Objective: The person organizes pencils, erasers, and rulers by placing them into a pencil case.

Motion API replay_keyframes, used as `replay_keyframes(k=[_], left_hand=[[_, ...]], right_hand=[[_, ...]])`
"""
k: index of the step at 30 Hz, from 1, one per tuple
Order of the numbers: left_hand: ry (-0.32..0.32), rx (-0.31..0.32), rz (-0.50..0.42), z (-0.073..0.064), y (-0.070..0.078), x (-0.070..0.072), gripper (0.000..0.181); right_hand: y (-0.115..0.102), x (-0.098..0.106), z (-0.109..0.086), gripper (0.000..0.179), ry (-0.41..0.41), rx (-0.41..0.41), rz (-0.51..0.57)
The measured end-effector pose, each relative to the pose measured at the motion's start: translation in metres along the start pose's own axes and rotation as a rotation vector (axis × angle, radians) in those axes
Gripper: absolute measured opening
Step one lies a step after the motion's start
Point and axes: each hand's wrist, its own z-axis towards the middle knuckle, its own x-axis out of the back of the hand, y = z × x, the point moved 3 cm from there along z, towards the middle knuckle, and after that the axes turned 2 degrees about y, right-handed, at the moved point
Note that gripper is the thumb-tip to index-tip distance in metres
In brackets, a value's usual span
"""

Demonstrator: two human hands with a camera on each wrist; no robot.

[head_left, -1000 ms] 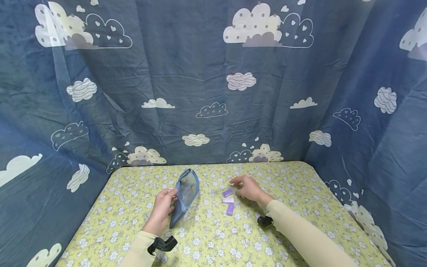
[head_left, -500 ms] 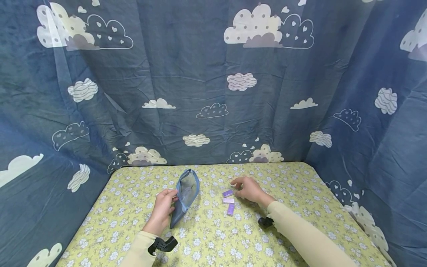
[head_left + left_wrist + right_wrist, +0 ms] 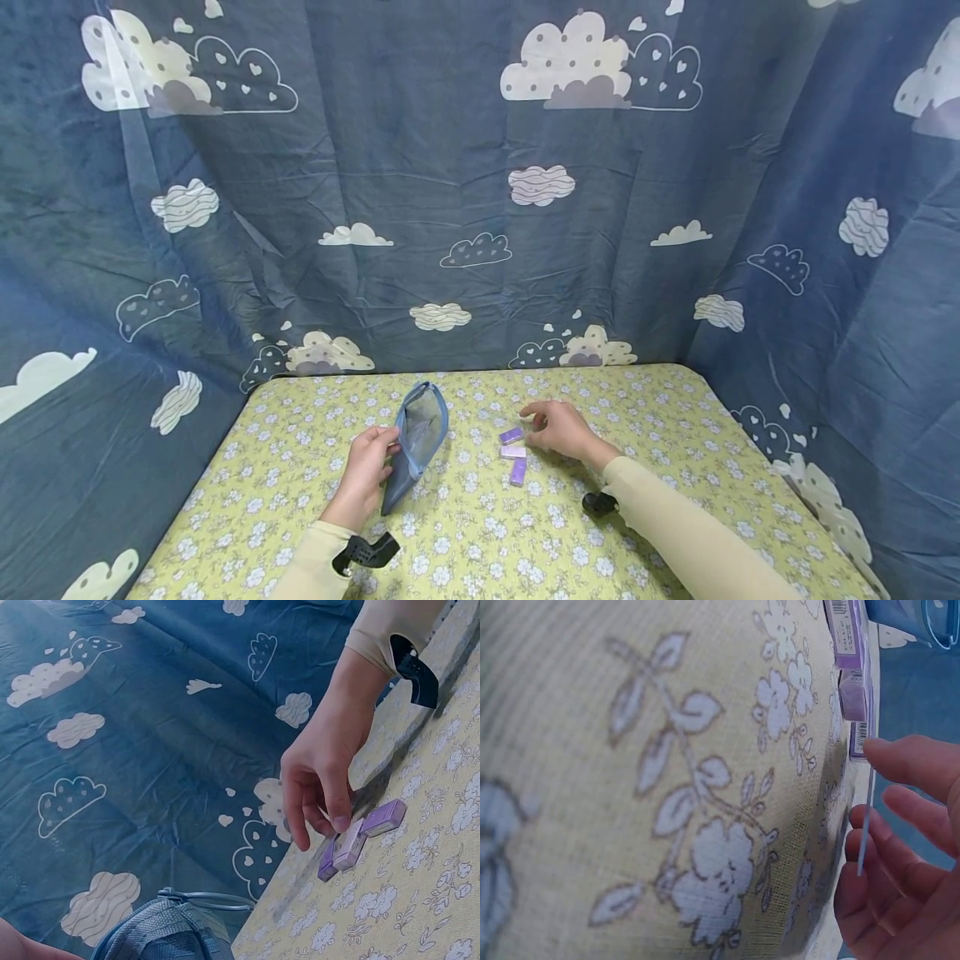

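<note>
My left hand (image 3: pixel 366 465) grips a blue zip pouch (image 3: pixel 422 425) by its near side. The pouch's mouth gapes toward the right, and its mesh side shows in the left wrist view. Three small purple boxes lie close together: a darker far box (image 3: pixel 512 435), a paler middle box (image 3: pixel 513 452) and a near box (image 3: pixel 517 473). Barcodes show on their ends in the right wrist view. My right hand (image 3: pixel 561 428) is just right of the far box, fingers bent. Between its thumb and fingers runs a thin pale strip (image 3: pixel 865 836), seen edge-on; its kind cannot be made out.
A yellow floral cloth (image 3: pixel 480 533) covers the table. Dark blue curtains (image 3: pixel 420 183) with cloud prints stand behind it and on both sides. Black wrist straps (image 3: pixel 366 552) sit over the cream sleeves (image 3: pixel 690 525).
My right hand has shifted very slightly right and toward me. The left hand, the pouch and the three boxes stay where they were.
</note>
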Motion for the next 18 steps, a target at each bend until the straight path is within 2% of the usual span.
replay_keyframes(k=[3,9,18], left_hand=[[0.0,-0.001,-0.002,-0.0001,-0.0004,0.0009,0.023],[-0.003,-0.002,-0.003,-0.0006,0.0,0.0007,0.023],[0.001,0.005,-0.007,-0.0002,0.0005,0.0009,0.022]], right_hand=[[0.0011,-0.0008,-0.0006,0.04,0.012,-0.01,0.035],[0.0039,0.0007,-0.0008,0.02,0.045,-0.025,0.1],[0.0054,0.0034,-0.0028,0.016,0.033,-0.101,0.171]])
